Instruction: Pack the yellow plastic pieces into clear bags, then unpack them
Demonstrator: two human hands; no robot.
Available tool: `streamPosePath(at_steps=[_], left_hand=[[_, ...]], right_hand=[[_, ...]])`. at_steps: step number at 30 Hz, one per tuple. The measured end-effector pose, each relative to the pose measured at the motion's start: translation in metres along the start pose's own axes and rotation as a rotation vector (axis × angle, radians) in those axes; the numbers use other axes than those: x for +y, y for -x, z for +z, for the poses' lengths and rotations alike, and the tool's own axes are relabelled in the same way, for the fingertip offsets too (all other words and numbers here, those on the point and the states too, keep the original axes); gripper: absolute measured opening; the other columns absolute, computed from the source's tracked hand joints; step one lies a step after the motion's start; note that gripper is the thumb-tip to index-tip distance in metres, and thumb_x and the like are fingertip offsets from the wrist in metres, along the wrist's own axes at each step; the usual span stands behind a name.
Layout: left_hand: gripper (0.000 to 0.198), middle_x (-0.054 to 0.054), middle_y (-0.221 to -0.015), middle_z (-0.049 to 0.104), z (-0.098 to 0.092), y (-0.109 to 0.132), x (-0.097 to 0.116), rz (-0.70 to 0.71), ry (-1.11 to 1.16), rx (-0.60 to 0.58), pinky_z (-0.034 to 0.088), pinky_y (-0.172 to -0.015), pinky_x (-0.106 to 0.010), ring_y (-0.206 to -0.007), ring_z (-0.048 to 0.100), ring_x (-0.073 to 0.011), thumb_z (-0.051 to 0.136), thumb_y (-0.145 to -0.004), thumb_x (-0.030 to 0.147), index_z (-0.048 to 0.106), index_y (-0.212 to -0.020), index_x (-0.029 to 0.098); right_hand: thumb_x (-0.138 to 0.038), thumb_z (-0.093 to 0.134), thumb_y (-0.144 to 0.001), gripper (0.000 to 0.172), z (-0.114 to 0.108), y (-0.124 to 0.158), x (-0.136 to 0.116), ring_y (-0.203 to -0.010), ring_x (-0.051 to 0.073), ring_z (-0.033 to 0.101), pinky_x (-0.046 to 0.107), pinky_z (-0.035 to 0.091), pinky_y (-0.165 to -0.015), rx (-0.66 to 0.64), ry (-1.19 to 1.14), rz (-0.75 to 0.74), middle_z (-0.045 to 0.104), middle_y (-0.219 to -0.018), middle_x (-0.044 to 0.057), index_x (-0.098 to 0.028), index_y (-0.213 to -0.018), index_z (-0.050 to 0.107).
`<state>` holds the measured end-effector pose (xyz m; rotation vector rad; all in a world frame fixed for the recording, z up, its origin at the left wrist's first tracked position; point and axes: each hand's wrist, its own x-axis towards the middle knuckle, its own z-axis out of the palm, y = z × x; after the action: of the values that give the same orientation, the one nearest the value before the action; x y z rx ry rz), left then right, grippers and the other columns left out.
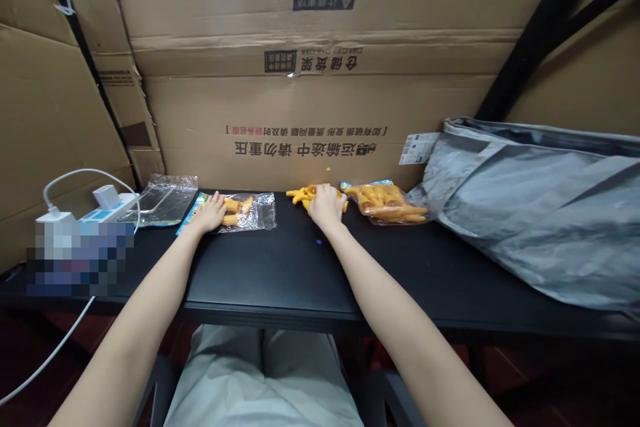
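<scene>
Left hand (209,215) on bag (265,210) of orange pieces (231,219)

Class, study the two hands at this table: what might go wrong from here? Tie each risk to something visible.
The loose yellow pieces under the right hand might scatter, as no bag encloses them. The thin clear bag under the left hand could slide or crumple if pushed. The white cable hangs off the table near the left forearm, which might snag it.

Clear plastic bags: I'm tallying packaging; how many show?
3: one bag beside the power strip, another under the left hand, a third right of the right hand. Others may be hidden.
</scene>
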<state>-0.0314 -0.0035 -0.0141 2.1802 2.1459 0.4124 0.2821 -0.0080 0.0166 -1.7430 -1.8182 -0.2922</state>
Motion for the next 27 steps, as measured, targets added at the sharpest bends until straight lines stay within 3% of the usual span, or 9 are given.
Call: streamPosePath(at_steps=[5,10,12,19,27], left_hand=[[0.059,-0.009,-0.156,0.011,0.0,-0.001,-0.002,-0.019,-0.005,-0.001,0.017,-0.112,-0.05,-0.143,0.011,-0.0266,0.018,-0.093,0.04,0.027,-0.147,0.017],[0.058,-0.012,-0.155,0.015,0.001,-0.001,-0.002,-0.003,-0.013,0.021,0.02,-0.111,-0.05,-0.142,0.015,-0.0271,0.019,-0.093,0.039,0.03,-0.145,0.016],[0.059,-0.013,-0.155,0.013,0.001,-0.001,-0.003,0.0,-0.009,0.012,0.018,-0.111,-0.051,-0.143,0.013,-0.0275,0.018,-0.093,0.039,0.029,-0.146,0.014],[0.059,-0.012,-0.155,0.011,-0.001,0.0,0.0,-0.001,-0.005,0.002,0.018,-0.112,-0.05,-0.143,0.013,-0.0275,0.018,-0.093,0.039,0.028,-0.146,0.015],[0.061,-0.01,-0.156,0.01,-0.001,0.001,0.0,-0.005,-0.039,-0.015,0.017,-0.113,-0.048,-0.143,0.012,-0.0259,0.015,-0.093,0.041,0.025,-0.147,0.015]], right_hand=[[-0.024,0.042,-0.086,0.039,0.001,-0.002,0.016,-0.114,0.033,0.043,0.055,0.027,-0.095,-0.115,0.037,0.08,0.057,-0.12,0.02,-0.012,-0.122,0.054],[-0.033,0.043,-0.089,0.052,0.007,-0.002,0.015,-0.117,0.034,0.042,0.061,0.019,-0.099,-0.05,0.024,0.0,0.051,-0.131,0.017,-0.021,-0.14,0.038],[-0.034,0.043,-0.09,0.047,0.008,-0.002,0.011,-0.116,0.034,0.042,0.061,0.018,-0.099,-0.066,0.032,-0.037,0.052,-0.13,0.015,-0.024,-0.136,0.043],[-0.029,0.049,-0.086,0.039,0.008,-0.003,0.001,-0.11,0.033,0.047,0.053,0.023,-0.095,-0.038,0.069,0.021,0.059,-0.114,0.019,-0.014,-0.123,0.048],[-0.029,0.048,-0.084,0.027,0.016,-0.006,0.009,-0.094,0.028,0.05,0.044,0.025,-0.088,0.17,0.071,-0.079,0.061,-0.099,0.015,-0.012,-0.104,0.054]])
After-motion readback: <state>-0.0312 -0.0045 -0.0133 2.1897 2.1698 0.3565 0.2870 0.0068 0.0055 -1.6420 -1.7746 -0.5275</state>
